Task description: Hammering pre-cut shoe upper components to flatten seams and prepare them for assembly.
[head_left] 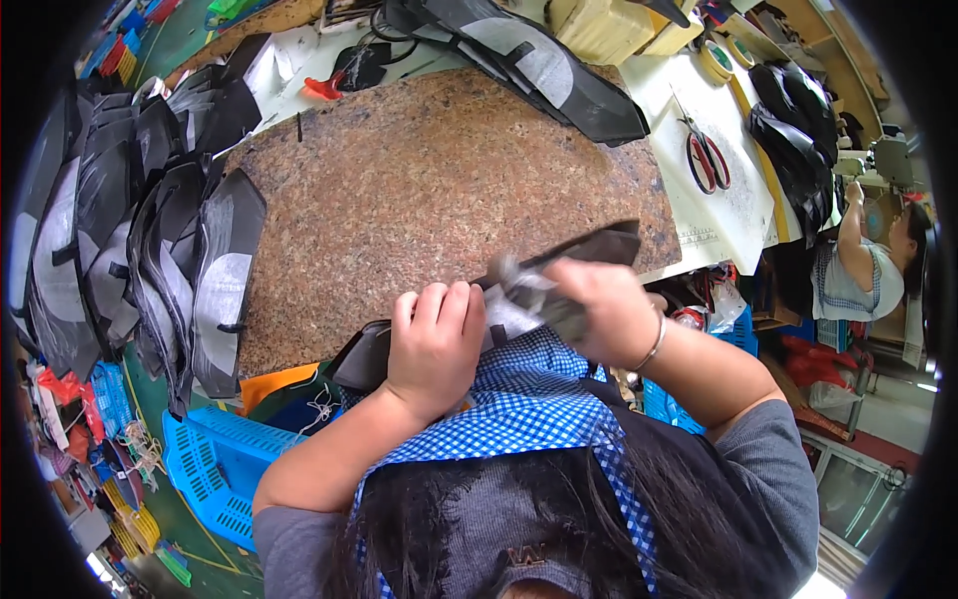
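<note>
My left hand (434, 344) is curled over a black cut panel (611, 243), pressing it at the near edge of the speckled stone slab (429, 190). A pale patch shows on the panel between my hands. My right hand (611, 311) is closed around a hammer (544, 299), its metal head close above the panel; motion smears it, so I cannot tell whether they touch. Part of the panel is hidden beneath my left hand. A blue checked apron (529, 399) lies just below.
Stacks of black panels (220, 290) hang at the slab's left; more panels (529, 60) lie on its far edge. Red-handled scissors (707, 160) and tape rolls (716, 62) lie right. A blue crate (215, 474) stands lower left. Another person (858, 270) is at far right.
</note>
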A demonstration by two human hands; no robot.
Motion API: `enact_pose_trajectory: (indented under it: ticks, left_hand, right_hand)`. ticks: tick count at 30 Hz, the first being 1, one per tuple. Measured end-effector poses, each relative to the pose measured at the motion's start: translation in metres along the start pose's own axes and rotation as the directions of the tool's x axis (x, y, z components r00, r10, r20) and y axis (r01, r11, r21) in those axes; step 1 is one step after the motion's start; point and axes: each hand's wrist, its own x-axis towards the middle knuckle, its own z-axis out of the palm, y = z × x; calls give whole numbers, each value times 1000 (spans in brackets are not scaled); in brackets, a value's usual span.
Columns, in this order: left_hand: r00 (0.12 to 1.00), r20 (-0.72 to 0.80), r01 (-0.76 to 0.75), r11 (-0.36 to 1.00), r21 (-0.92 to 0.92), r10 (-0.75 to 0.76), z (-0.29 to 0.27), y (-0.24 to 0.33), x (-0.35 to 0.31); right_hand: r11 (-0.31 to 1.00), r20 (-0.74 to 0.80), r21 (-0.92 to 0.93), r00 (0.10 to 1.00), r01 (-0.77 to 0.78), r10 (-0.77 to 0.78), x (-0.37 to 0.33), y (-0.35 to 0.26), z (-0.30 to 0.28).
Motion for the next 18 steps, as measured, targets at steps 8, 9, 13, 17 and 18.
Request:
enact_pose_trajectory:
  ticks: [8, 9, 13, 17, 18]
  left_hand:
    - [996, 22, -90, 996, -10, 91, -13, -22, -15]
    - [996, 20, -87, 996, -10, 87, -14, -24, -16]
    - [998, -28, -53, 998, -20, 52, -13, -34, -22]
    - [996, 38, 93, 965, -244, -87, -23, -57, -23]
    - [996, 64, 77, 951, -299, -61, -28, -68, -24]
  right_hand:
    - [1000, 112, -7, 994, 8, -7, 18, -14, 4]
    - [1000, 232, -6, 972, 26, -24, 18, -19, 8]
    - [1000, 118, 11, 993, -12, 10, 43, -19, 0]
    - [981, 235, -33, 956, 190, -177, 27, -36, 19]
    - [989, 291, -41, 949, 139, -121, 29, -36, 16]
